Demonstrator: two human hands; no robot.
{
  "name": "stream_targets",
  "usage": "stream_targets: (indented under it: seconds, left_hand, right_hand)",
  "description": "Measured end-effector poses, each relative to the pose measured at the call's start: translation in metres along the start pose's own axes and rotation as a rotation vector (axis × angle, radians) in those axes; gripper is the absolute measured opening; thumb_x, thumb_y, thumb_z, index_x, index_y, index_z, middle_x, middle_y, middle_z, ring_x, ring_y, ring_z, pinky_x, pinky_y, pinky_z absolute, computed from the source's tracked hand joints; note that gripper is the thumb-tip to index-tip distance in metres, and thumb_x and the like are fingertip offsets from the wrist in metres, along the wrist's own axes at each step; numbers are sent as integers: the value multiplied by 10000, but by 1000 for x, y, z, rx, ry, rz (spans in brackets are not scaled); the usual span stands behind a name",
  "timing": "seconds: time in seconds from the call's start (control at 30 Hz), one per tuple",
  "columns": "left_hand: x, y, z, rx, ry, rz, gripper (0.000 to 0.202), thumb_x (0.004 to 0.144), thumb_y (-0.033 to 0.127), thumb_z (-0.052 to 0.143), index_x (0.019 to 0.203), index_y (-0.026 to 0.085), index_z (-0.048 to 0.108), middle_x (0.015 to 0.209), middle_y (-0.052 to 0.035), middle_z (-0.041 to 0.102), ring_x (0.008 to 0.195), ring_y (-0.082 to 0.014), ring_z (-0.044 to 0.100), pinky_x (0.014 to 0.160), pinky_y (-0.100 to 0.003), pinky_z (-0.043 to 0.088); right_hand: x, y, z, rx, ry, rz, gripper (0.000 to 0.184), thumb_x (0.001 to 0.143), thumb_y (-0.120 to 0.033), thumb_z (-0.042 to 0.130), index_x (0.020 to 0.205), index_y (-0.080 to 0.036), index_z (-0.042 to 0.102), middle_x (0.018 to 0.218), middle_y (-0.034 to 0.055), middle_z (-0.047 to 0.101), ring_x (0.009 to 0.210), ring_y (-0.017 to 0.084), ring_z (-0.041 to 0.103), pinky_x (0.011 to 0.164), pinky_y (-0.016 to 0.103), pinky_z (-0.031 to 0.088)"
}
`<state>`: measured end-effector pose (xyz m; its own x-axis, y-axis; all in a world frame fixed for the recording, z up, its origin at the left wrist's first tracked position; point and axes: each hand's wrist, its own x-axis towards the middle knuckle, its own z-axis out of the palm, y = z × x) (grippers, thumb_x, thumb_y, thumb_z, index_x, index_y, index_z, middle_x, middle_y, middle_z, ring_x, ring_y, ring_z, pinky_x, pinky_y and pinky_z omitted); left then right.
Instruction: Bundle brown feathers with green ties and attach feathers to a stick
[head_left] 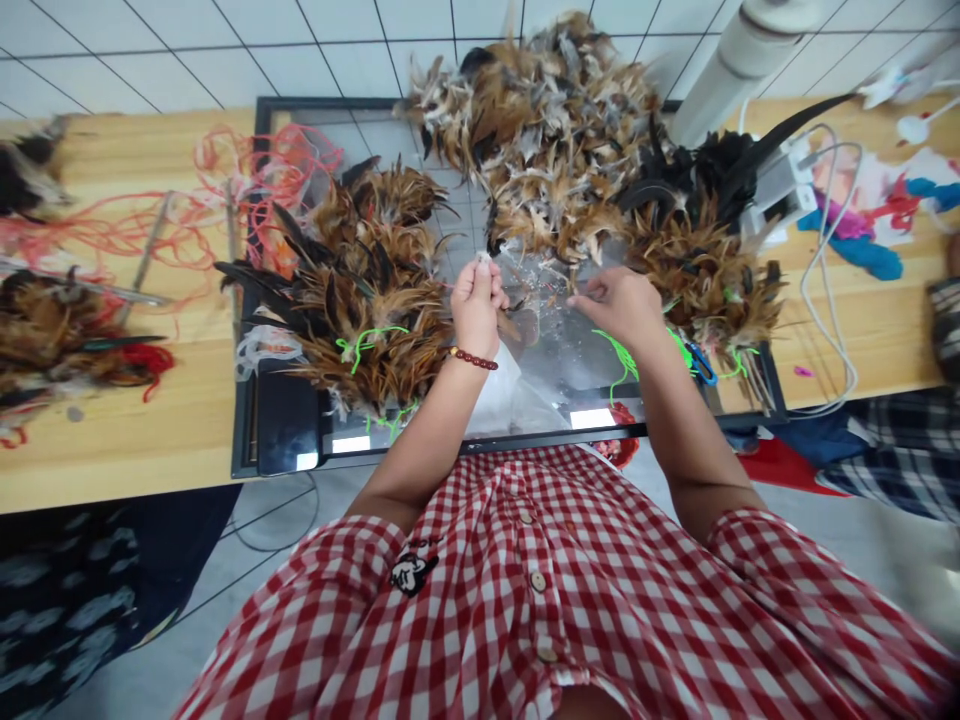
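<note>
Brown feathers (pixel 510 326), small, pale at the tips: gripped in the left hand (pixel 476 300), tips just above the thumb, vanes below the fingers. Right hand (pixel 624 303) near the feather heap (pixel 555 130); cannot tell whether it pinches anything. Feather count hidden by fingers.

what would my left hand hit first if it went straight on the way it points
Your left hand would probably meet the near edge of the large feather heap first, though the hand's height is hard to judge.
</note>
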<state>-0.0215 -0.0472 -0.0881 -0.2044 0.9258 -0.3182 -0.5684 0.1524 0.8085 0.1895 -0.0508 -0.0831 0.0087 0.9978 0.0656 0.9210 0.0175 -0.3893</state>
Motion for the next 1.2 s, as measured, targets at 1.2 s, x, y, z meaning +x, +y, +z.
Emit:
stream_targets:
  seconds: [1.2]
  left_hand:
    - [-5, -17, 1, 0, -60, -3, 371, 928, 438, 737, 703, 182, 588, 513, 86, 426, 492, -60, 401, 568, -195, 418]
  right_hand:
    - [26, -18, 20, -20, -48, -148, 186, 880, -335, 670, 926, -206, 796, 951, 94, 773, 826, 223, 670, 695, 316, 438]
